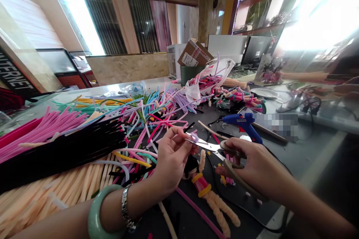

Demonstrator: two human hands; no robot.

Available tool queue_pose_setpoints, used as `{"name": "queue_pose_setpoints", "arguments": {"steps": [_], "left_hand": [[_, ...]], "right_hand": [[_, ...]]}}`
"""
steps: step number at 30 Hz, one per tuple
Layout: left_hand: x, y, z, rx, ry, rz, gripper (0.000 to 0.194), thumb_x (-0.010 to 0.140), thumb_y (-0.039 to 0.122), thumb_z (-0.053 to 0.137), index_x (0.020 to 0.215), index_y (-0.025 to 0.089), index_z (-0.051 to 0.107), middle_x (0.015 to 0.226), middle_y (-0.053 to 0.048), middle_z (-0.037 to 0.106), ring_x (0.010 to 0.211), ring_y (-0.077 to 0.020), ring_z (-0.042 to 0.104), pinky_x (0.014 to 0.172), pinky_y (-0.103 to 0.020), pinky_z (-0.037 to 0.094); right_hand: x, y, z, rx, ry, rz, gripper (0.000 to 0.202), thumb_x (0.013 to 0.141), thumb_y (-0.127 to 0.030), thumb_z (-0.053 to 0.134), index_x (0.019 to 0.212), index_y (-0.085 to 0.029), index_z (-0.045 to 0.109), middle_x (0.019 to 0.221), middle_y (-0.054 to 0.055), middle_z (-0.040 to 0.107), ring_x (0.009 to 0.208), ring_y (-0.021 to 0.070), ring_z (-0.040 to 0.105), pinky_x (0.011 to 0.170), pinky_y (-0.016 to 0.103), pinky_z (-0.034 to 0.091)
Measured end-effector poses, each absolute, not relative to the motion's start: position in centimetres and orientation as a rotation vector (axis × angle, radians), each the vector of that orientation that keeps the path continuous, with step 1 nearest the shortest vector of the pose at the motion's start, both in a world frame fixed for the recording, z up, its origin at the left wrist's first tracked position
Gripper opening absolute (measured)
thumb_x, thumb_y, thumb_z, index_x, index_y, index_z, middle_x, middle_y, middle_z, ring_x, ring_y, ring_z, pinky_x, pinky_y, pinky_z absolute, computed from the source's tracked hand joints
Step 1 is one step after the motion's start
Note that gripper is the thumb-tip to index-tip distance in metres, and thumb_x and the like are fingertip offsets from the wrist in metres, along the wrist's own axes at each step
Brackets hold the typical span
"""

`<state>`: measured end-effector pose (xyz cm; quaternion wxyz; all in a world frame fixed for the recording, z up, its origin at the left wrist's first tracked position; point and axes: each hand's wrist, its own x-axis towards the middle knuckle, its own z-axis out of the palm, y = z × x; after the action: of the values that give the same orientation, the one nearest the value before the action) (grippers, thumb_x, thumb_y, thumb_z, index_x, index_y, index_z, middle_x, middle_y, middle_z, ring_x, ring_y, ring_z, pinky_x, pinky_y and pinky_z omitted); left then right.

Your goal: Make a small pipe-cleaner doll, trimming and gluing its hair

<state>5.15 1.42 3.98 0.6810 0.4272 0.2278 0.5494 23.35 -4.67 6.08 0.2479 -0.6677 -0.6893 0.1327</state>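
I have a small lilac chenille piece [194,137] pinched just beyond the head of the pipe-cleaner doll [201,185]. My left hand [171,157] does the holding: its grip is narrow, thumb and fingertips closed on that piece. My right hand [249,160], beyond the doll and to its right, has its grip wrapped through the handles of the scissors [215,147]. The handles are spread and the blades point at the lilac piece; whether they touch it I cannot tell. The doll lies on the dark tabletop [304,153] in red and yellow, one arm raised, legs toward me. Farther beyond it, to the right, I see a blue glue gun [238,119]. Left of the doll lie peach pipe cleaners [73,190], a black bundle [70,149] and, farther out, a pink bundle [53,125]. Well beyond the doll sit a white plastic bag [193,90] and a cardboard box [193,55].
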Motion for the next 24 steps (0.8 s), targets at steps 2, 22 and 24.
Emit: {"name": "queue_pose_setpoints", "arguments": {"steps": [2, 22, 24], "left_hand": [[5.2, 1.4, 4.1, 0.973, 0.496, 1.221, 0.03, 0.07, 0.015, 0.075, 0.075, 0.018, 0.046, 0.067, 0.005, 0.06, 0.057, -0.0066, 0.057, 0.057, -0.018, 0.047], [5.1, 1.6, 3.9, 1.202, 0.532, 1.31, 0.028, 0.077, 0.019, 0.07, 0.078, 0.02, 0.041, 0.069, 0.006, 0.059, 0.061, -0.009, 0.061, 0.061, -0.022, 0.051], [5.1, 1.5, 4.1, 1.246, 0.558, 1.319, 0.026, 0.077, 0.02, 0.069, 0.079, 0.02, 0.043, 0.07, 0.004, 0.06, 0.061, -0.0097, 0.062, 0.061, -0.022, 0.051]], "right_hand": [[23.3, -4.7, 6.2, -1.803, -1.88, 0.373, 0.019, 0.065, -0.035, 0.068, 0.078, -0.023, 0.06, 0.072, 0.0, 0.064, 0.064, 0.0191, 0.057, 0.058, 0.029, 0.041], [22.9, -4.7, 4.7, -1.576, -1.66, 0.975, 0.025, 0.065, -0.035, 0.074, 0.067, -0.02, 0.055, 0.061, -0.005, 0.051, 0.058, 0.013, 0.048, 0.049, 0.022, 0.035], [22.8, -4.8, 4.7, -1.522, -1.575, 1.158, 0.026, 0.066, -0.037, 0.074, 0.069, -0.02, 0.055, 0.062, -0.004, 0.053, 0.058, 0.0126, 0.049, 0.049, 0.022, 0.036]]}}
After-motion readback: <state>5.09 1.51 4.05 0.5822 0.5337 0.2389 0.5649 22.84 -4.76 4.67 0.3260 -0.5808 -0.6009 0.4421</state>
